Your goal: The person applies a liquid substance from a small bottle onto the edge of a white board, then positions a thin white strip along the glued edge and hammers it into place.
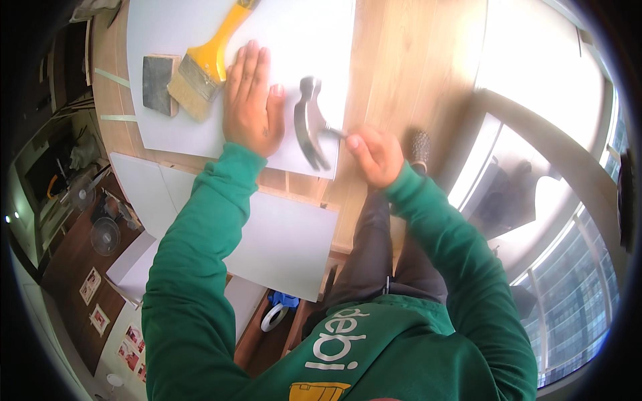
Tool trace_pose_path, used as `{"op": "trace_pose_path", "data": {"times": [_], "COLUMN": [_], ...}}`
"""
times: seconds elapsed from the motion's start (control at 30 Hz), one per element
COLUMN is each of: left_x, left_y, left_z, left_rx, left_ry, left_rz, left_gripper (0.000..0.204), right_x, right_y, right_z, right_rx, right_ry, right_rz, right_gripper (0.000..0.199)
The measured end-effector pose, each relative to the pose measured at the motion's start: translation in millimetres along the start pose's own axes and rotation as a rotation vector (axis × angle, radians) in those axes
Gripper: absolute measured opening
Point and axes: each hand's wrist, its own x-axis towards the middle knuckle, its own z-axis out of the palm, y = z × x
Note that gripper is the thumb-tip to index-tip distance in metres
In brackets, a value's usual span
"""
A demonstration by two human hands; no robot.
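A white board lies in front of me, and my left hand is pressed flat on it, fingers stretched out and thumb apart, holding nothing. My right hand grips a claw hammer by its handle, to the right of my left hand. The steel head appears over the near right part of the board; whether it touches cannot be told. Just left of my left fingers is a wide paintbrush with a yellow handle and pale bristles. Beside its bristles sits a dark grey block with a tan side.
Light wood planks extend right of the board, near my patterned shoe. White panels lie closer to me, with a blue-and-white object in a brown recess below. A fan stands left; a window is at right.
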Motion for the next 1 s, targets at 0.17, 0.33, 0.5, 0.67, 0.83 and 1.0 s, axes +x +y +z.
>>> {"op": "trace_pose_path", "data": {"times": [0.17, 0.33, 0.5, 0.67, 0.83, 1.0], "left_x": [1, 1, 7, 4, 5, 10], "left_y": [0, 0, 0, -2, -1, 2], "left_z": [0, -3, -2, -5, -16, -9], "left_rx": [0.011, 0.006, 0.016, 0.015, 0.016, -0.003], "left_ry": [-0.073, -0.095, -0.107, -0.120, -0.140, -0.126], "left_rz": [-0.048, -0.051, -0.042, -0.066, -0.085, -0.081], "left_gripper": [0.053, 0.056, 0.057, 0.057, 0.057, 0.058], "right_x": [67, 133, 190, 172, 91, 72], "right_y": [9, 7, -1, -25, -32, -36], "right_z": [-18, -47, -80, -92, -64, -68], "right_rx": [0.129, 0.080, 0.054, -0.077, 0.180, 0.090], "right_ry": [0.143, 0.178, 0.285, 0.193, 0.130, 0.138], "right_rz": [-0.074, -0.143, -0.150, -0.005, -0.001, 0.127], "right_gripper": [0.038, 0.048, 0.054, 0.045, 0.029, 0.026]}}
